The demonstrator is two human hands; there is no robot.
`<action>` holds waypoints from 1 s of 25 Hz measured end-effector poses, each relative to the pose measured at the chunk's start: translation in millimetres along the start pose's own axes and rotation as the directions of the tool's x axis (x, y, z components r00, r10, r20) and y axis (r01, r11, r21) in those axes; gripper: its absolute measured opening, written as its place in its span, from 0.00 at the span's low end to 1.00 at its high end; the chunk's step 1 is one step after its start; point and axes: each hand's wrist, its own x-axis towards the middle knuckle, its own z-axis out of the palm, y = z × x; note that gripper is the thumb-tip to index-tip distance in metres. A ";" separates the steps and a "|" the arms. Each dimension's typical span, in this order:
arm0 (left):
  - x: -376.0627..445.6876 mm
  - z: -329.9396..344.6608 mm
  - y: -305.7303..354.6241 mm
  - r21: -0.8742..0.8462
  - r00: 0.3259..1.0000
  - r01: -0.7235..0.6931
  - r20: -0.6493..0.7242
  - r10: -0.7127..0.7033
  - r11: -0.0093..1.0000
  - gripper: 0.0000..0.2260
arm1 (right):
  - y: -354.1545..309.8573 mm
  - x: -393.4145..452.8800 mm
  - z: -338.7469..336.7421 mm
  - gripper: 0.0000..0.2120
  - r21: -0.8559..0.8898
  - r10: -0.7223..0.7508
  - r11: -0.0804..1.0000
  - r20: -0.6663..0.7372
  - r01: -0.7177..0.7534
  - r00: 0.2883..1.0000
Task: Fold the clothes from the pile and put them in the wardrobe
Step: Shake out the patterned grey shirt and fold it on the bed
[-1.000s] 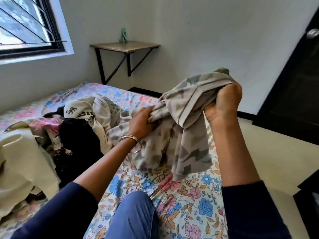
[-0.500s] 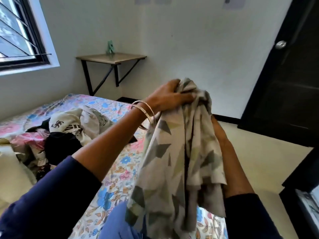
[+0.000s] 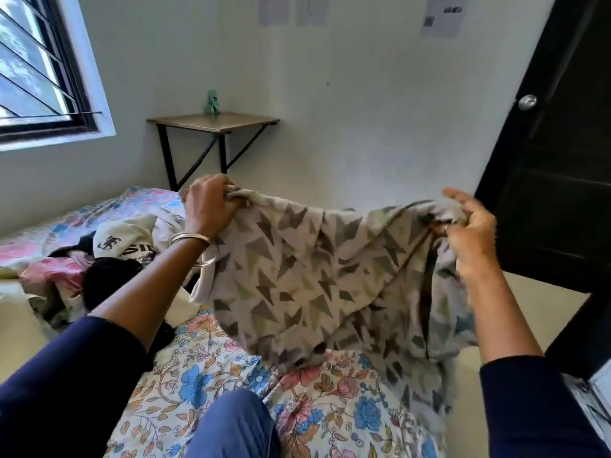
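A beige garment with grey and olive arrow shapes point(image 3: 317, 276) hangs spread out in the air over the bed. My left hand point(image 3: 208, 211) grips its upper left edge in a fist. At the upper right edge my right hand point(image 3: 472, 236) pinches the cloth with thumb and curled fingers, the index finger sticking out. The garment's lower part sags down to the floral bedsheet point(image 3: 205, 385). The clothes pile point(image 3: 99, 259), with white, black and pink pieces, lies on the bed to the left behind my left arm.
A small wall-mounted table point(image 3: 211, 122) with a green figure stands by the far wall. A dark door with a round knob point(image 3: 527, 101) is on the right. A barred window point(image 3: 36, 71) is at the upper left. My knee in blue trousers point(image 3: 238, 424) is at the bottom.
My hands have moved apart, left hand to the left and right hand to the right, so the bunched garment is now stretched wide between them.
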 end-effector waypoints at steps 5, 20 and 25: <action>-47.0 15.0 -44.2 0.190 0.513 0.025 0.840 -0.175 0.982 0.17 | 67.7 -36.7 -25.1 0.24 -0.895 0.747 0.439 0.411 0.077 0.523; -140.4 4.6 23.6 -0.724 0.701 0.382 0.632 0.330 0.575 0.35 | 123.4 -178.8 115.1 0.54 -0.431 0.445 0.895 0.832 -0.120 0.331; -134.9 4.1 -24.9 -0.810 0.848 0.488 0.353 -0.395 0.324 0.28 | 149.5 -172.0 82.3 0.17 -0.630 0.641 0.737 0.535 -0.246 0.550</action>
